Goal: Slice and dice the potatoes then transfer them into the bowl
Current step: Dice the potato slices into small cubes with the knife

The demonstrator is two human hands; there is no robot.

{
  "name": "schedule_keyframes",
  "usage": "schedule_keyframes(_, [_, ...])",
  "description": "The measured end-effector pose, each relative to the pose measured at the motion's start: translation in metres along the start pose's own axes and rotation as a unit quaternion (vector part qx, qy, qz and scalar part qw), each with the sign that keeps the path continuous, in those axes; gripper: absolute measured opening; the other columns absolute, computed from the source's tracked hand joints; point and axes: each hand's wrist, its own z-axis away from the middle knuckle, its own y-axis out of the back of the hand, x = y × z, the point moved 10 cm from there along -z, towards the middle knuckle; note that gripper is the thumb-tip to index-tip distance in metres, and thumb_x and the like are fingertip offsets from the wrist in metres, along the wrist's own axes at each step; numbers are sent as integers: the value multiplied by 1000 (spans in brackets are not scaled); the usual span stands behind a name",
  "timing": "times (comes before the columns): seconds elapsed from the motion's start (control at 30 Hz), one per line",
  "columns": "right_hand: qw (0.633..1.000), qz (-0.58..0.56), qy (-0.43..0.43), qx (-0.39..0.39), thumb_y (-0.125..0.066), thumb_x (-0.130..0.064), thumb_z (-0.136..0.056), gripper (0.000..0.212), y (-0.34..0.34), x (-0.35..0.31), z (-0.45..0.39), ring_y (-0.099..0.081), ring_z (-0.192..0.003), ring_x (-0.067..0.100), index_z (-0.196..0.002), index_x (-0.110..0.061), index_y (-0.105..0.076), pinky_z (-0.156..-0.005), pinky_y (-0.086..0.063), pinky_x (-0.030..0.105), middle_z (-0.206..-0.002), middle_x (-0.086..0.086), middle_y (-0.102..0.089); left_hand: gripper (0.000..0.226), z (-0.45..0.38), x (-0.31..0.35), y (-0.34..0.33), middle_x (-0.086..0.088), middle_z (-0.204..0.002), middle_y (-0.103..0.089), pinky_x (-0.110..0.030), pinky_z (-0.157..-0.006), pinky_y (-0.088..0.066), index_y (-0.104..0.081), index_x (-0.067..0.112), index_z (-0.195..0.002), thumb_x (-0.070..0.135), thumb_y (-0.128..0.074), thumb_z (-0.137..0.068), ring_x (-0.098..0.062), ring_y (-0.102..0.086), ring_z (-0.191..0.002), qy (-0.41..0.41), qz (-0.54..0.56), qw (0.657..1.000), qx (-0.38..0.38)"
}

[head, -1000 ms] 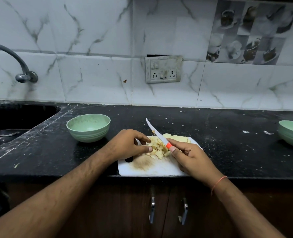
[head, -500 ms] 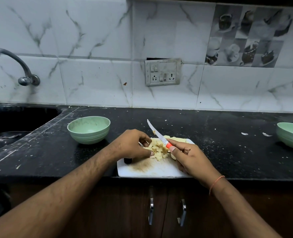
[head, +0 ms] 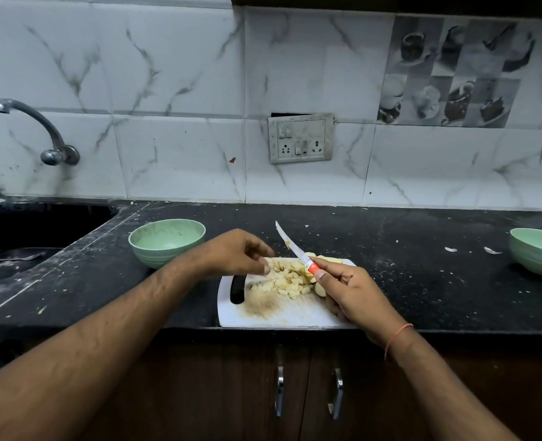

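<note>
Pale yellow diced potatoes (head: 290,278) lie heaped on the white cutting board (head: 292,313), which sits at the near edge of the black surface (head: 422,281), roughly midway along it. The right hand (head: 355,292) grips the orange-handled knife (head: 295,249), fingers curled round the handle, with the blade raised clear of the heap and its long axis slanting up and away toward the back-left. A few larger uncut pieces (head: 319,289) seem to lie just beside that hand at the heap's right side, though they are partly hidden and hard to make out. The left hand (head: 238,254) hovers at the far-left corner of the board with its fingers loosely curled, fingertips at or just above the heap's left side; whether it pinches any dice cannot be told from this angle. The green bowl (head: 167,241) stands on the surface just beyond the board's left end, toward the sink (head: 24,237), so it lies to the left and slightly farther back from the heap, and the left hand is clearly the nearer one to it. A second green bowl (head: 538,251) sits well apart at the right edge of the surface. In my judgement dicing is nearly done and the transfer leftward into the near bowl is the step at hand.
</note>
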Motion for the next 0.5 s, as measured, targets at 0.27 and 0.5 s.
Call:
schedule_keyframes(0.27, [1000, -3, 2, 1, -58, -20, -105, 31, 0, 2, -1, -33, -47, 12, -135, -22, -67, -43, -31, 20, -53, -9, -42, 11, 13, -10, -6, 18, -81, -79, -33, -100, -57, -84, 30, -91, 37, -89, -83, 0, -75, -88, 66, -127, 989, -34])
schedule_keyframes(0.5, [1000, 13, 4, 5, -58, -21, -106, 32, 4, 5, -3, -37, -44, 12, -137, -23, -66, -44, -33, 19, -51, -7, -43, 15, -1, -3, -24, 11, -81, -80, -35, -95, -62, -84, 28, -90, 33, -93, -80, -8, -78, -87, 26, -38, 999, 21])
